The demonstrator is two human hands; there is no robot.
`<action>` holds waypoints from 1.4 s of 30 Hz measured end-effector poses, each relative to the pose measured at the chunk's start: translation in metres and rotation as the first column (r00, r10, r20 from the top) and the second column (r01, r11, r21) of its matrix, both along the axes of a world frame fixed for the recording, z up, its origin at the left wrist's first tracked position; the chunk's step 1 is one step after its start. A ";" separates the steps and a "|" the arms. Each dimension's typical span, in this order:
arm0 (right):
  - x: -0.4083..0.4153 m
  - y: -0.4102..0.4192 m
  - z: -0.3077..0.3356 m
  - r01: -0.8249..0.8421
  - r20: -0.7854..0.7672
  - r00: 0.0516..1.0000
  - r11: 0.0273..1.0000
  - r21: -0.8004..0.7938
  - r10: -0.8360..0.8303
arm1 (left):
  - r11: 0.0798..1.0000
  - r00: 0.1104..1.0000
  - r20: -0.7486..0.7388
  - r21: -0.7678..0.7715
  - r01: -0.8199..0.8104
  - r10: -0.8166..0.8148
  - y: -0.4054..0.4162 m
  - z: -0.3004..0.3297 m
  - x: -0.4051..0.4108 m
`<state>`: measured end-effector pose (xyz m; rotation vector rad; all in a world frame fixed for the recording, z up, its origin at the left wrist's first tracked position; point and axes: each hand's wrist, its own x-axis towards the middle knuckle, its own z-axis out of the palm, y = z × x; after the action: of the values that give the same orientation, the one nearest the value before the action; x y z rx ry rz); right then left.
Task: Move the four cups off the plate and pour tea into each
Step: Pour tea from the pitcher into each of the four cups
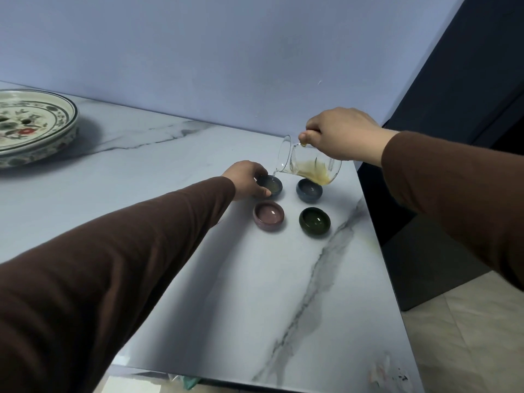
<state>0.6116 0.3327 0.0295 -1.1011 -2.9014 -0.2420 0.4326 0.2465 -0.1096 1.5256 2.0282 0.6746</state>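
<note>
Four small cups stand in a square on the marble table point(198, 293). My left hand point(246, 180) grips the far-left dark blue cup point(271, 186) by its rim. My right hand point(341, 131) holds a glass pitcher point(307, 164) by its handle, tipped to the left, and a thin stream of amber tea runs from its spout into that cup. The far-right blue cup point(309, 190) lies partly under the pitcher. Nearer to me stand a pink cup point(268, 214) and a dark green cup point(314, 221), each holding a little liquid. The flowered plate point(42, 129) stands empty at far left.
The table's right edge point(377, 236) runs close past the cups, with dark furniture and a tiled floor beyond it. A pale wall backs the table. My brown sleeves cross the near left and the right of the view.
</note>
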 end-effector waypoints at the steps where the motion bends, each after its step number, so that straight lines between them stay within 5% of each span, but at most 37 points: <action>1: 0.005 0.000 -0.003 0.034 -0.036 0.999 0.999 -0.040 -0.035 | 1.000 1.000 0.010 -0.005 -0.009 0.009 0.000 0.000 0.001; 6: 0.034 -0.006 -0.022 0.178 -0.288 0.917 0.930 -0.323 -0.275 | 0.999 0.998 0.046 -0.026 -0.047 0.048 0.000 0.002 0.006; 13: 0.064 -0.028 -0.031 0.078 -0.482 0.786 0.836 -0.544 -0.387 | 0.991 0.987 0.134 0.094 -0.099 0.086 -0.032 0.010 0.013; 26: 0.069 -0.059 -0.020 0.076 -0.212 0.967 0.958 -0.278 -0.138 | 0.998 1.000 0.001 0.059 -0.018 0.018 -0.083 -0.006 0.036; 42: 0.032 -0.068 -0.014 -0.026 0.057 0.998 0.997 -0.078 0.031 | 0.997 0.999 0.048 0.077 -0.021 0.018 -0.078 -0.007 0.039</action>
<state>0.6434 0.2651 0.0155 -1.0799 -2.9990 -0.1649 0.4719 0.1688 -0.1168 1.5200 2.0056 0.7978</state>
